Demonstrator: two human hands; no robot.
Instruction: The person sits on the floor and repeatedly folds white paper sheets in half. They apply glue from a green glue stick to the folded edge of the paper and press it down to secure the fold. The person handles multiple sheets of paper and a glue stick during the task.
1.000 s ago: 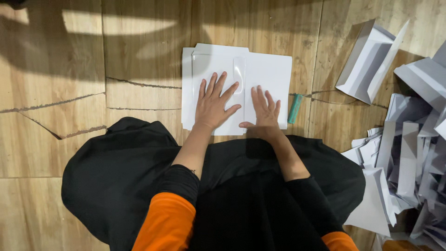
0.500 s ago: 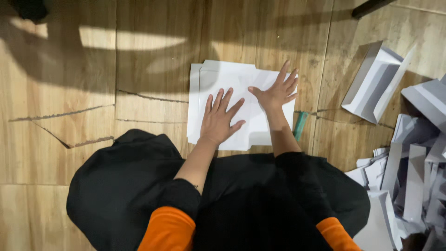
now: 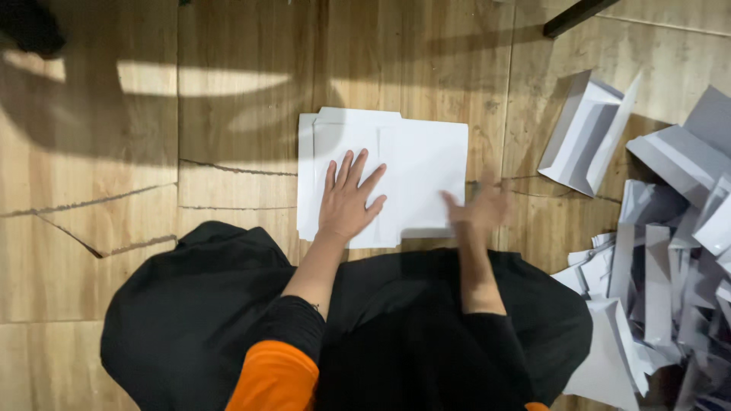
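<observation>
A stack of white paper sheets (image 3: pixel 419 164) lies flat on the wooden floor in front of me. My left hand (image 3: pixel 349 199) rests palm down on the left half of the paper, fingers spread. My right hand (image 3: pixel 481 211) is blurred with motion at the paper's lower right corner, partly over the floor; its fingers look loosely apart and I see nothing in it. My arms reach out over black cloth on my lap, with orange sleeves near my shoulders.
A pile of folded white paper envelopes (image 3: pixel 670 251) fills the right side, with one open folded piece (image 3: pixel 586 133) further up. Cracks run across the wooden floor (image 3: pixel 228 114) to the left. A dark bar (image 3: pixel 579 15) crosses the upper right corner.
My right hand has slid from the paper's upper right down to its lower right corner. My left hand has stayed pressed on the paper.
</observation>
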